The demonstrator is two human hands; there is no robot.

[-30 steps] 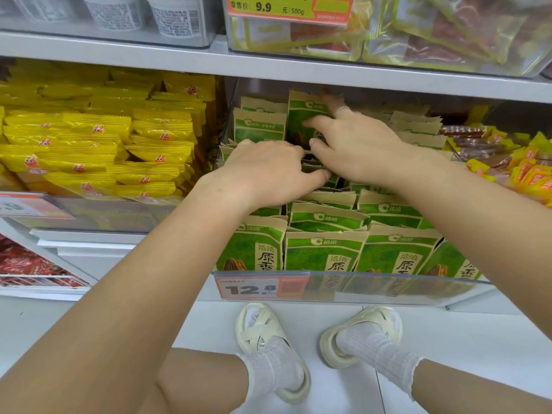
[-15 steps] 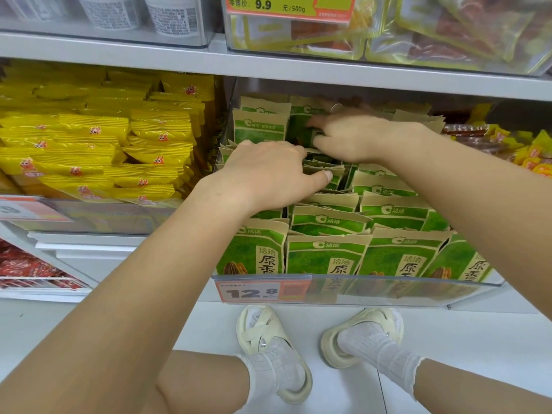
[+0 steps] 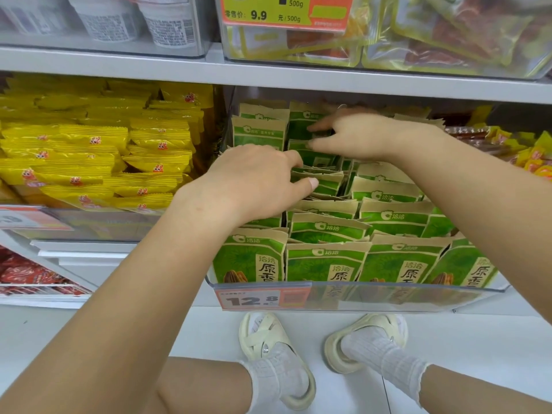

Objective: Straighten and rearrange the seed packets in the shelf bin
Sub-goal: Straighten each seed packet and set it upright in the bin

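Both hands [image 3: 254, 180] amid seed packets [image 3: 325, 228] (tightly rowed)

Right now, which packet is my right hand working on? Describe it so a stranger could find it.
Find the clear bin with the 12.8 price tag. At its back, the right hand touches a green seed packet. It stands taller than the packets in front.

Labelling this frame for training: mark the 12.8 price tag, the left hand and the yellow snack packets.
12.8 price tag [image 3: 250, 300]: head view, on the printed digits.
left hand [image 3: 254, 177]: head view, back of the hand, over the green packets.
yellow snack packets [image 3: 98, 150]: head view, a wrapper mid-pile in the neighbouring bin.
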